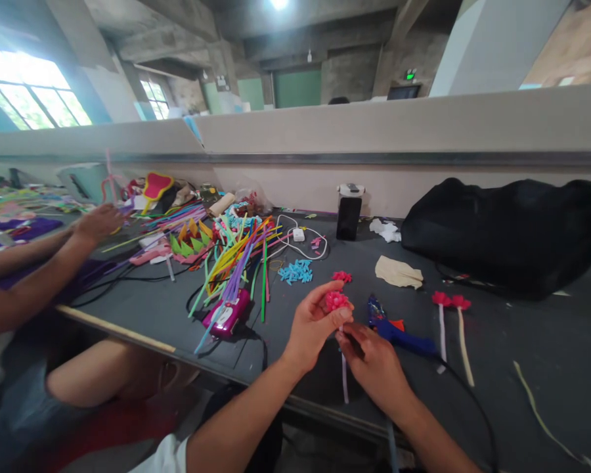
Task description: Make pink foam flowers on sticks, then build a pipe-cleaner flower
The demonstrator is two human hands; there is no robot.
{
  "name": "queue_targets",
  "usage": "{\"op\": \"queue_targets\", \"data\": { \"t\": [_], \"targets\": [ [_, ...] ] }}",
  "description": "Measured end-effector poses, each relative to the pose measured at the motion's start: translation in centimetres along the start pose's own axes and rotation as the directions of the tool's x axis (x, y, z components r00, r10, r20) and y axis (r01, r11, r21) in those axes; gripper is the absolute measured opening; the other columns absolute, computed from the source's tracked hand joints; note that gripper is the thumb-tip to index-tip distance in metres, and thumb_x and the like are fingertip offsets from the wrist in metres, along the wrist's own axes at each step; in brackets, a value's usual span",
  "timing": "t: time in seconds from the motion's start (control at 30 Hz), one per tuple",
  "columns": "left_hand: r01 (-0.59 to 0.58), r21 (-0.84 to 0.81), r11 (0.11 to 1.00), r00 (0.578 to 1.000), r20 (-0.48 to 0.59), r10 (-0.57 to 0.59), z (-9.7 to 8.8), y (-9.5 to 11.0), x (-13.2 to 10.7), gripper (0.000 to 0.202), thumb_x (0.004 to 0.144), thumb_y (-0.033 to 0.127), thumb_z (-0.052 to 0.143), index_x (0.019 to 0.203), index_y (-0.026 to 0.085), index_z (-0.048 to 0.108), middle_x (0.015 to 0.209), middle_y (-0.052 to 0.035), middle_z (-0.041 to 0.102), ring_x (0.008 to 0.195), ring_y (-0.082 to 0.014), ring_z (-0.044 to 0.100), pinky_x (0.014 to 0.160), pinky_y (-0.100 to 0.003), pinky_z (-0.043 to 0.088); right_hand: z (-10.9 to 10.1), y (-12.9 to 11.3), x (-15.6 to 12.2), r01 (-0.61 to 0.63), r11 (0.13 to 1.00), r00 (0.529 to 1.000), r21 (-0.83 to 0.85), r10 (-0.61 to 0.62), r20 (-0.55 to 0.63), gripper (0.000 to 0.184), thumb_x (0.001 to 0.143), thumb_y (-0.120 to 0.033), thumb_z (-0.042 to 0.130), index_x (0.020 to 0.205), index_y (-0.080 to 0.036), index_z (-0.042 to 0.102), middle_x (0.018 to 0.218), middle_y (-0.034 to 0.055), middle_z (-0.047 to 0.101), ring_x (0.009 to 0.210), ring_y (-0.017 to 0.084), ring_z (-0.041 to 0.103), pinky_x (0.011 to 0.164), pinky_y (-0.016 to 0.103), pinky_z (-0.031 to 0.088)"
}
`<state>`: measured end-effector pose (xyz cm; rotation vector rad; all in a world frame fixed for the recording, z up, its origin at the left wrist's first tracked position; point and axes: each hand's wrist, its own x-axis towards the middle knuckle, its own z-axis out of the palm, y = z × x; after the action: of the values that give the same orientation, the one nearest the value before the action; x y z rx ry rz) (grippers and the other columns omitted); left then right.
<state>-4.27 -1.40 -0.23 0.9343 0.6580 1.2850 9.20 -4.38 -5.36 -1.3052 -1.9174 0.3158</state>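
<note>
My left hand [312,328] holds a pink-red flower head [337,301] between thumb and fingers. Just below it, my right hand [374,368] pinches the top of a pale lilac pipe-cleaner stem [345,381], which hangs down beneath the flower. Behind my fingers lies another red flower head [343,276]. A blue glue gun [404,338] rests to the right of my hands. Further right, two red flowers on pale stems [442,322] lie side by side on the dark table [536,328].
Short blue pieces [295,271] sit in a pile behind my left hand. To the left, colourful pipe cleaners [236,263] lie over a magenta device [228,315]. A black bag [502,236] and a black-and-white box [349,213] stand behind. A co-worker's hand [98,220] works at far left.
</note>
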Motion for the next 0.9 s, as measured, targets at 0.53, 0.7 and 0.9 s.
{"op": "queue_targets", "data": {
  "t": [0.53,0.7,0.9],
  "targets": [
    [0.019,-0.177,0.984,0.999,0.053,-0.01,-1.4,0.6,0.9,0.044,0.079,0.033,0.075,0.118,0.017,0.065,0.098,-0.0081,0.07,0.082,-0.0167,0.067,0.078,-0.029,0.05,-2.3,-1.7,-0.1,-0.071,0.973,0.992,0.22,0.046,0.119,0.026,0.096,-0.034,0.047,0.08,-0.022,0.063,0.064,-0.0028,0.064,0.06,0.013,0.062,0.062,0.022,0.044],
    [0.051,-0.166,0.985,0.982,0.188,-0.019,-1.1,-0.1,0.9,0.089,0.07,0.04,0.082,0.146,0.031,0.035,0.13,-0.0126,0.06,0.112,-0.0256,0.06,0.088,-0.035,0.047,-7.1,1.7,-0.2,-0.223,0.975,0.946,-0.009,0.214,-0.242,0.028,0.094,-0.043,0.047,0.096,-0.022,0.066,0.081,0.0024,0.073,0.072,0.018,0.068,0.068,0.026,0.047],
    [0.1,-0.11,0.989,0.982,0.169,-0.081,-1.6,-0.1,1.3,0.044,0.079,0.034,0.074,0.119,0.016,0.064,0.097,-0.0086,0.066,0.08,-0.0159,0.062,0.076,-0.028,0.047,-12.4,10.3,-1.2,-0.663,0.714,0.743,-0.226,0.588,-0.32,0.03,0.089,-0.039,0.041,0.1,-0.018,0.058,0.079,0.007,0.074,0.07,0.022,0.07,0.068,0.03,0.048]
  ]
}}
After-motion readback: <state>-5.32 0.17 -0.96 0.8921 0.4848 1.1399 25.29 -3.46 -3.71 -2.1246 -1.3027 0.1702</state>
